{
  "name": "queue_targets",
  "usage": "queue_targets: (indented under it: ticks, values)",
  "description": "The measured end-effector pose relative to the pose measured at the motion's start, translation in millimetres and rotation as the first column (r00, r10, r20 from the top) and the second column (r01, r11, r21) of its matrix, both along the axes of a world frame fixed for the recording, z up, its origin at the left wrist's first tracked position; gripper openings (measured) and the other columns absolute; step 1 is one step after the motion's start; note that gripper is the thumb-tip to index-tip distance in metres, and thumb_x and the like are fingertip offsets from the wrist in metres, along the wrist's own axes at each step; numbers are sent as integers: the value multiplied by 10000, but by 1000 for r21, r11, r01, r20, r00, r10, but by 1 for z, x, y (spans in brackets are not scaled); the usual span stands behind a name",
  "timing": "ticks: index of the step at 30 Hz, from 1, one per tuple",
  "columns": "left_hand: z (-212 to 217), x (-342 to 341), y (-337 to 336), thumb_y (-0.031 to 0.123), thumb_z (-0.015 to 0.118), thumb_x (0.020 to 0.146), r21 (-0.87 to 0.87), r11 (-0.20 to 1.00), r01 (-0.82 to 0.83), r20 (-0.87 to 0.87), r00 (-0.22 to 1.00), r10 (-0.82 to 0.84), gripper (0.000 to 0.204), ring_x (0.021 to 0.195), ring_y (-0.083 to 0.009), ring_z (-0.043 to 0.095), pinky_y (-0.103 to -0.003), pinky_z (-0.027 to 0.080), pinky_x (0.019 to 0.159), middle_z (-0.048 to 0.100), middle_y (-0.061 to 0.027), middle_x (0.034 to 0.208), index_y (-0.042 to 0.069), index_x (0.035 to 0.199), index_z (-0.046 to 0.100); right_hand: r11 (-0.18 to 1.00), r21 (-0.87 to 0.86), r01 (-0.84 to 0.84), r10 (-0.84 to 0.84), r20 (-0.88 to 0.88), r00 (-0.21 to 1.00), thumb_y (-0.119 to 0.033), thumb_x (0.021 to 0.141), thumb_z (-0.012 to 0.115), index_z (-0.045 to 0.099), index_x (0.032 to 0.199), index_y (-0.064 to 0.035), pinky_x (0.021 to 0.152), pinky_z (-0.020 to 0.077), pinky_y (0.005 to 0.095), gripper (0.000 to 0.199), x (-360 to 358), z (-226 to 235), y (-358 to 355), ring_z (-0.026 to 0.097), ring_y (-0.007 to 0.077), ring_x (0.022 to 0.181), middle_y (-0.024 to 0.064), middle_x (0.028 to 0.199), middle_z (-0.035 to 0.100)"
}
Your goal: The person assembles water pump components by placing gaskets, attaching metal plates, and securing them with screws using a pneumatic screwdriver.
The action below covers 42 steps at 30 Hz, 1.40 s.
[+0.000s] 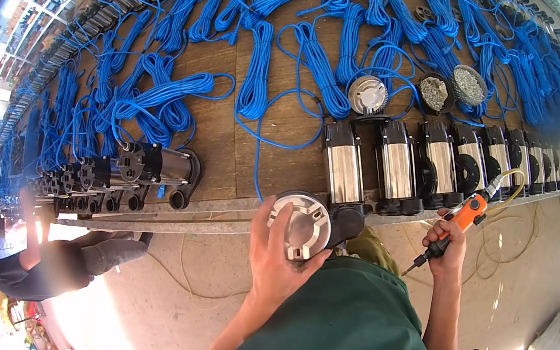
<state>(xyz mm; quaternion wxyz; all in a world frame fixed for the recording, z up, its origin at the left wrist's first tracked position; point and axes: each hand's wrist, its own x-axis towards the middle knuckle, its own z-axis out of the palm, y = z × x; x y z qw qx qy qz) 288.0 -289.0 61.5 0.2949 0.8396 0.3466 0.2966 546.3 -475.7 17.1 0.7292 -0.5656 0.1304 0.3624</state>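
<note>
My left hand (280, 269) is wrapped round the rim of a round silver metal pump end (306, 231), which has curved slots in its face. The rest of that pump, if attached, cannot be made out. Just beyond it stands a steel pump (344, 173) with a black cap and black foot. In my right hand (448, 248) is an orange and black power screwdriver (466, 214), held off the bench with its dark bit pointing down to the left. A yellow air hose (518, 185) leads from its upper end.
More steel pumps (439, 162) line the bench edge to the right; others (158, 162) lie at left. Blue cable coils (257, 70) cover the wooden bench (217, 126). Bowls of small metal parts (469, 85) stand beyond the pumps. A co-worker (42, 268) is at far left.
</note>
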Motion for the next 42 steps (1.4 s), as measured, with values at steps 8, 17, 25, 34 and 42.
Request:
queue_targets:
  ticks: [8,17,25,34,42]
  values:
    - [-9,-1,-2,233,880,617,60,998,-15,32,999,13,811,1180,-422,497,-457,490,924,427,-256,1364,3,1300,506,1000,-17,-22,22,2,1000,-157,816,553,510,1104,-55,557,415,305,309,1,2,4,440,120,575,-20,657,403]
    - [-10,2,-6,277,885,613,154,988,6,-34,999,-1,807,1198,-450,494,-489,470,958,435,-283,1367,-7,1280,531,999,14,38,-38,-21,999,-115,794,568,551,1045,-11,529,446,337,273,10,4,1,495,163,570,33,656,464]
    - [56,31,8,479,859,625,196,975,101,-171,983,-68,920,1273,-420,399,-505,358,1032,380,-268,1394,-16,1294,467,974,105,201,-203,7,979,-74,773,567,549,1027,7,505,463,341,267,31,15,-27,517,180,547,52,652,486]
    - [-62,409,79,63,648,836,-140,690,710,-156,672,-724,159,815,-246,706,-333,537,733,707,-160,895,0,977,686,914,200,353,-391,195,900,-85,744,584,514,1059,22,479,444,327,340,54,-16,-77,471,160,488,31,617,449]
    - [-205,534,97,25,623,664,116,639,760,-589,571,-572,313,971,-407,621,-463,507,848,671,-219,968,69,958,722,791,34,610,-610,108,785,-32,703,546,508,1043,95,441,446,282,365,87,-28,-158,524,177,447,71,619,518]
